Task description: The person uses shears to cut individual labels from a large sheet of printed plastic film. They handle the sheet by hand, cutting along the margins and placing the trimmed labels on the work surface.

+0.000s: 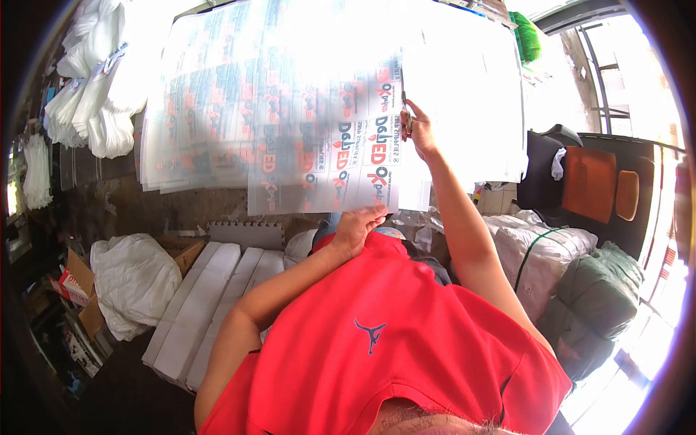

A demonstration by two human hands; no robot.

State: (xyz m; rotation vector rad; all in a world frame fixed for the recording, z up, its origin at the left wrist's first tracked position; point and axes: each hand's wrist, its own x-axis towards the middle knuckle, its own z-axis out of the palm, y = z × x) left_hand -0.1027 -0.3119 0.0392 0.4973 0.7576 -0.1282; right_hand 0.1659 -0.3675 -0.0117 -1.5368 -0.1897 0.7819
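Note:
A large translucent plastic sheet [283, 174], printed in rows of red and dark lettering that includes "DepED", lies over a stack of sheets. My left hand [355, 230] pinches its near edge at the lower right corner, close to my body. Farther forward, my right hand [420, 132] grips a pair of scissors [407, 125] at the sheet's right edge. Their blades point away from me along that edge, partly lost in glare. To the right of the scissors, white sheet material [471, 109] is washed out by bright light.
White plastic bundles [109, 87] hang at the left. Long white boxes [199, 304] and a white sack [134, 283] stand below them. To the right are wrapped bales [540, 254], a green-grey bundle [594, 290] and an orange-backed chair [587, 185].

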